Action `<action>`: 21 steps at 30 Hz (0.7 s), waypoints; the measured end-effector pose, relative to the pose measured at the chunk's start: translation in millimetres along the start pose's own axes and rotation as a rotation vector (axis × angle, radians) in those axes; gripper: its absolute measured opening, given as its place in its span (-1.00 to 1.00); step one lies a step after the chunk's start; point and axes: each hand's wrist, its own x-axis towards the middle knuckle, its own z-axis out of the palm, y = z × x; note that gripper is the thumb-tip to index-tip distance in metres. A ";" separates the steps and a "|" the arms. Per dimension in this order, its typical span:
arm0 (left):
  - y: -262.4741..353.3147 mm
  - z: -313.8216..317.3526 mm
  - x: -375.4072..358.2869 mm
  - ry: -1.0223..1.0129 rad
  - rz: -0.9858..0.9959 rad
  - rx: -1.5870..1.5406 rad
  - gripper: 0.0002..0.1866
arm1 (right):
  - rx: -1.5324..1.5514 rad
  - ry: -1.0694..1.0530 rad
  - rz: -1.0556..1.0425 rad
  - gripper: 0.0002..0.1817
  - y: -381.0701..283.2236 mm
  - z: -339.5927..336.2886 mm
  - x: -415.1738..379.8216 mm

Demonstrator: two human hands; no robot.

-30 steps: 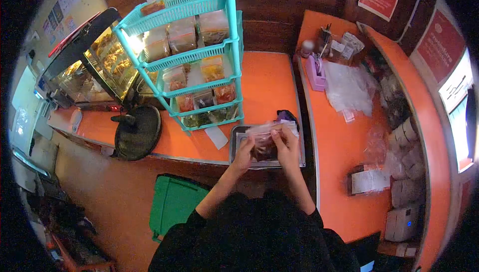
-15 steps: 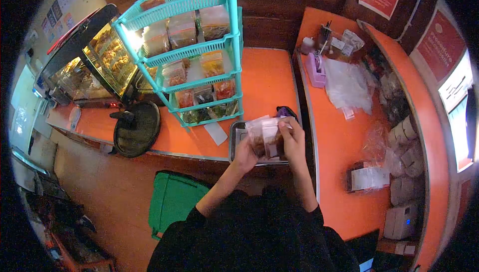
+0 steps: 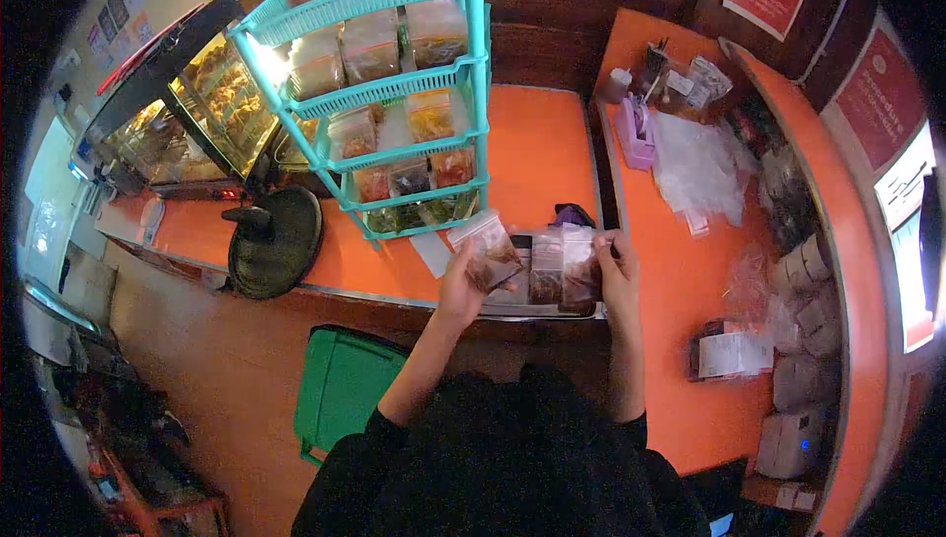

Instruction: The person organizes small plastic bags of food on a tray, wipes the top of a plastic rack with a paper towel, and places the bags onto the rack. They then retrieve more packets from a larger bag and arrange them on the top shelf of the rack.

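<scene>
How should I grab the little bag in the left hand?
Probably pinch the bag by its pale top strip, from the far side: that edge looks free and points away, while the left hand has its grip lower down.

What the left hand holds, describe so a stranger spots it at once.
Find the turquoise rack on the orange counter. Below its lower right corner, the left hand holds a clear bag with dark contents. Unlike the straighter bags at the right hand, it tilts leftward.
</scene>
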 end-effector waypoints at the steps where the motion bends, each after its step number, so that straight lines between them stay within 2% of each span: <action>1: 2.1 0.1 -0.6 0.011 0.003 -0.001 -0.48 | -0.086 0.032 -0.074 -0.79 9.2 3.6 2.9; 5: 9.2 1.8 -1.6 0.009 0.052 0.046 -0.47 | 0.029 -0.071 -0.003 -0.78 5.5 11.5 0.1; 9: -14.9 -30.9 0.4 0.066 -0.017 0.200 -0.49 | 0.003 -0.182 -0.134 -0.74 1.7 37.9 -1.1; 11: -10.2 0.0 -5.3 0.075 -0.027 0.209 -0.53 | -0.018 -0.230 -0.182 -0.73 -2.2 56.0 -3.9; 14: -21.5 -8.3 -10.5 0.102 -0.056 0.327 -0.50 | -0.015 -0.213 -0.227 -0.75 -2.0 75.4 -3.9; 15: -21.2 -7.1 -10.5 0.026 0.006 0.386 -0.48 | -0.049 -0.197 -0.245 -0.77 -3.8 77.6 -4.4; 16: -21.0 -5.8 -10.8 0.028 0.010 0.387 -0.48 | -0.082 -0.182 -0.263 -0.78 -7.1 80.1 -5.4; 18: -19.7 -0.7 -11.6 0.054 -0.063 0.120 -0.48 | -0.112 -0.142 -0.271 -0.82 -16.1 82.9 -8.7; 21: -16.6 1.3 -11.2 0.023 -0.066 0.109 -0.48 | -0.139 -0.084 -0.271 -0.86 -23.3 85.0 -12.4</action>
